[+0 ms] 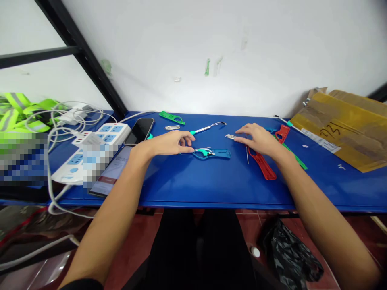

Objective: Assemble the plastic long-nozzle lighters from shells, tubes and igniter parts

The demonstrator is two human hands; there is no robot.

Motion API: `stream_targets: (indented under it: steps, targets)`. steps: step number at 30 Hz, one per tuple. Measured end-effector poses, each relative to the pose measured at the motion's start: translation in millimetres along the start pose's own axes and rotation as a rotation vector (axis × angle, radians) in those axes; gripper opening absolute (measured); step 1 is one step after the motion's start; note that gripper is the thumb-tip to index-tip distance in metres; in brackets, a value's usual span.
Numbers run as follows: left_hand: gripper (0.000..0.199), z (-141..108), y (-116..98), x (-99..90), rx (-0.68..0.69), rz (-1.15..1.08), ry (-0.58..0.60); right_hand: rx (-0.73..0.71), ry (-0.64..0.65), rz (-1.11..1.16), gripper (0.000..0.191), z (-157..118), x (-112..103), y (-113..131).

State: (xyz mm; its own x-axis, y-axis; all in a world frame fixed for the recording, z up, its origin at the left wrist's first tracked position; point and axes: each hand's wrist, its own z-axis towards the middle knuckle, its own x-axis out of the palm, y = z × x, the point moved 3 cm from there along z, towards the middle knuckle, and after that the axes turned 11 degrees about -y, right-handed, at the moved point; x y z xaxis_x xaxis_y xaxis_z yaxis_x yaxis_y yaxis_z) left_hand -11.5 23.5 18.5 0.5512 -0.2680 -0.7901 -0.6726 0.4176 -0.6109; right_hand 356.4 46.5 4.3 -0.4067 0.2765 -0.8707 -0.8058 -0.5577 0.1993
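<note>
My left hand [172, 143] rests low over the table, thumb and fingers apart, its thumb tip at the looped end of a blue plastic handle [222, 153]. A teal clip and a thin metal rod lie across that handle. Behind these fingers is a white stick with a teal collar [205, 129] and thin wires at its tip. My right hand [254, 139] has its fingers spread, the lower fingertip touching a small metal piece [230, 136]. Beneath its palm side lies a red plastic handle [264, 165], partly covered, beside another thin rod [247, 155].
At the back are a green plastic handle [171, 117] and another metal piece [172, 127]. Two phones [139, 131] and a white power strip [68, 171] with cables sit left. Right stand a taped cardboard box [347, 129], a short red piece [282, 133] and a green strip [299, 160].
</note>
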Motion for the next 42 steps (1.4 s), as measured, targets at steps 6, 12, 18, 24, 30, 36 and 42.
stream_targets:
  steps: [6, 12, 18, 24, 30, 36, 42]
  targets:
    - [0.042, 9.3, -26.3, 17.4, 0.179, 0.181, -0.210, 0.015, 0.022, -0.037, 0.049, 2.4, 9.9, -1.2]
    - [0.046, 35.9, -26.4, 26.8, 0.160, 0.086, -0.060, -0.035, -0.036, -0.026, 0.043, 11.5, 11.2, 21.1]
    - [0.038, 59.6, -22.0, 17.6, 0.012, 0.107, 0.153, -0.093, 0.144, 0.370, 0.038, 6.2, 1.4, 66.9]
    - [0.022, 57.6, -29.0, 30.4, -0.008, 0.113, 0.141, -0.014, 0.308, 0.448, 0.032, -0.9, 1.6, 83.8]
    - [0.020, 44.5, -41.5, 31.0, 0.045, 0.100, 0.139, -0.010, 0.232, 0.435, 0.031, 1.2, -0.2, 80.2]
    - [0.024, 40.9, -33.3, 34.5, 0.098, -0.145, 0.142, 0.001, 0.208, 0.426, 0.033, 1.5, 5.2, 75.5]
    - [0.035, 42.2, -26.0, 36.9, 0.129, -0.173, 0.186, 0.011, 0.208, 0.421, 0.033, 2.4, 10.3, 74.4]
